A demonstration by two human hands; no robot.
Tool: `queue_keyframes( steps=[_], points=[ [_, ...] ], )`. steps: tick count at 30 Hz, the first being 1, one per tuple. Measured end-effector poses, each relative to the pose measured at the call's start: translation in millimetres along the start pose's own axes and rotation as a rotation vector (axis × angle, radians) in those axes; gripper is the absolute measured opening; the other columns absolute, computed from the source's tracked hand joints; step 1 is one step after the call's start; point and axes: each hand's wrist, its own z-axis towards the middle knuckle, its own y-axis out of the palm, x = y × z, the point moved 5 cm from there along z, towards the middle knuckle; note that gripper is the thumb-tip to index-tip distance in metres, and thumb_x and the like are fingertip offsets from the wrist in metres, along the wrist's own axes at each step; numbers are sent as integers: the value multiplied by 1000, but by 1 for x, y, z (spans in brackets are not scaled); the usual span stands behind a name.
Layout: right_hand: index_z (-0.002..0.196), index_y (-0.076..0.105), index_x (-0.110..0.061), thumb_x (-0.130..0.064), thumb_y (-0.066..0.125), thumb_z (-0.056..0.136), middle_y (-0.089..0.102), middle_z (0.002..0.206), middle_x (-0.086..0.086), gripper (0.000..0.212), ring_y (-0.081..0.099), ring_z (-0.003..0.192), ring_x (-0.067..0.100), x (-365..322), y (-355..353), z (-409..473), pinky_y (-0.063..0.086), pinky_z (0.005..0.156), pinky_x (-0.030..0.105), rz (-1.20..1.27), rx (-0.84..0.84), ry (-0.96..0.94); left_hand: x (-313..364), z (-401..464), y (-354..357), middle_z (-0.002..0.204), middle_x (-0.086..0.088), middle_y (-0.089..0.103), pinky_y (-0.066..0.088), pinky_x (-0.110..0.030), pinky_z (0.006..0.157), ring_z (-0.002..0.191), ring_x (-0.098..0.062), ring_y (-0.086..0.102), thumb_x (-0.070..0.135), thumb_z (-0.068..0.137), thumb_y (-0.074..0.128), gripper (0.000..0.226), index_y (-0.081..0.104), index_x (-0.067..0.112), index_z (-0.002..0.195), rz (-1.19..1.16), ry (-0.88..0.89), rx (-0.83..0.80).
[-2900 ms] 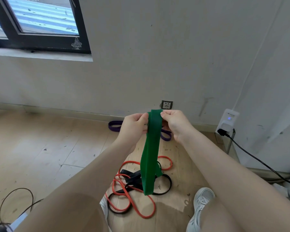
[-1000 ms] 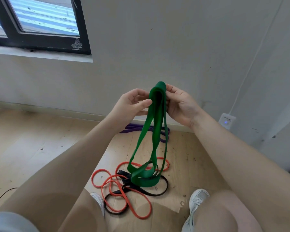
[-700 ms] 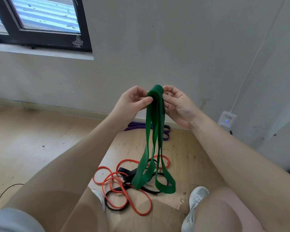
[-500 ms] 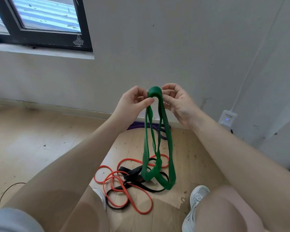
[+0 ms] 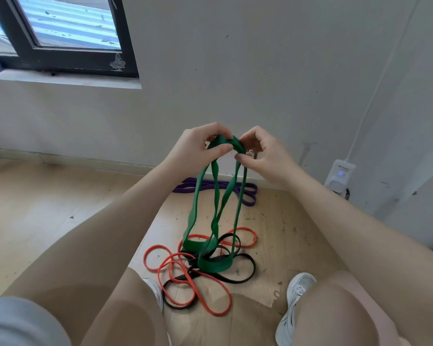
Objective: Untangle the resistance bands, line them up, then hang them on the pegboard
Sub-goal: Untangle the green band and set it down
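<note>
I hold the wide green rubber resistance band [image 5: 216,203] up at the centre of the frame, in front of the pale wall: my left hand [image 5: 198,151] pinches its top fold between thumb and curled fingers, and my right hand [image 5: 265,156] pinches the same fold just beside it, so each grip is closed on the band. The band hangs down in two twisted loops, and their lower ends reach the pile on the wooden floor [image 5: 48,208] at lower centre. That pile is a thin orange-red rubber band [image 5: 185,273] coiled in several rings and a black rubber band [image 5: 235,277] crossing through it, tangled together between my white sneakers [image 5: 293,308]. A purple rubber band [image 5: 245,194] lies flat on the floor by the wall, behind the green one. A white plug-in adapter [image 5: 339,174] sits at the right, a dark-framed window [image 5: 68,58] at upper left.
</note>
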Motion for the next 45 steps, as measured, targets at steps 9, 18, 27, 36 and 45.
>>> queue_keyframes(
  steps=[9, 18, 27, 36, 45],
  points=[
    [104, 47, -26, -13, 60, 85, 57, 100, -3, 26, 58, 93, 17, -11, 5, 2, 51, 89, 40, -122, -200, -36, 0, -4, -7, 76, 16, 56, 34, -1, 66, 68, 7, 50, 13, 83, 66, 13, 66, 17, 96, 166, 132, -91],
    [107, 51, -29, -16, 58, 90, 56, 102, -22, 23, 53, 102, -3, -8, 15, -4, 41, 103, 33, -12, -118, -112, -15, -19, 2, 92, 5, 64, 54, -23, 77, 84, -15, 64, 13, 85, 63, 15, 56, 20, 97, -59, -33, -50],
    [113, 47, -23, -9, 53, 93, 56, 107, -13, 25, 56, 105, 0, -5, 21, -5, 48, 90, 17, 177, -57, -59, -15, -19, 8, 95, 1, 66, 55, -23, 80, 88, -13, 65, 12, 86, 63, 15, 57, 21, 96, -242, -80, 41],
    [98, 57, -19, -2, 61, 86, 66, 108, -2, 21, 64, 105, 17, 8, 33, -3, 53, 92, 37, 637, 78, 80, -25, -29, 21, 102, -4, 63, 54, -29, 85, 98, -15, 65, 5, 88, 58, 19, 54, 21, 96, -568, -197, 68],
    [90, 56, -11, 8, 55, 86, 65, 92, 3, 20, 66, 88, 19, 5, 47, 0, 57, 79, 30, 929, 98, 187, -42, -36, 29, 113, -9, 59, 53, -42, 88, 102, -24, 62, 7, 85, 62, 25, 53, 29, 95, -613, -270, 113]
  ],
)
